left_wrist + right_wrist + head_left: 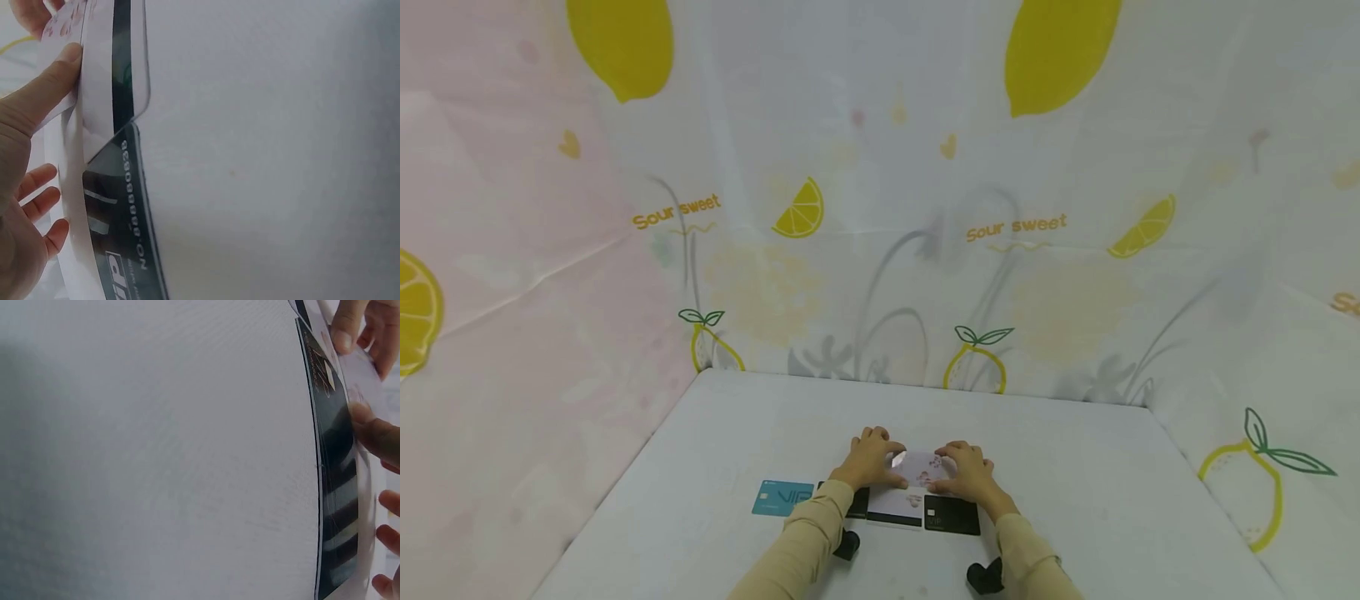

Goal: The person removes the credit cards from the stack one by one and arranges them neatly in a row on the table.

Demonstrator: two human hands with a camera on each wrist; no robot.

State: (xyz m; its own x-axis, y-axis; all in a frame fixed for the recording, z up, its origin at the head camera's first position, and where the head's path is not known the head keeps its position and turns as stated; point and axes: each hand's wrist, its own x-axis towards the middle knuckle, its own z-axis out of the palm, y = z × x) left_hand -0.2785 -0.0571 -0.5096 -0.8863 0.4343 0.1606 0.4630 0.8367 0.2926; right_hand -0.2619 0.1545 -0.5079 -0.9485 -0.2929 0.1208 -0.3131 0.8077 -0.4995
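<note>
A pale card with pink flower prints (916, 468) lies between my two hands. My left hand (868, 461) pinches its left end between thumb and forefinger, while the right hand (972, 477) does the same at its right end. In the left wrist view, the left thumb (53, 84) presses the card's near edge; the right thumb (373, 430) does so in the right wrist view. Just below is a second pale card with a black stripe (895, 510). A black card (859, 505) flanks it on the left, partly hidden by my left arm, and a black VIP card (953, 517) on the right.
A blue VIP card (781, 498) lies at the far left of the row. Two black objects (847, 546) sit on the white table (1075, 483) near my forearms; the straps or devices are partly covered. A lemon-print cloth (880, 275) rises behind the table.
</note>
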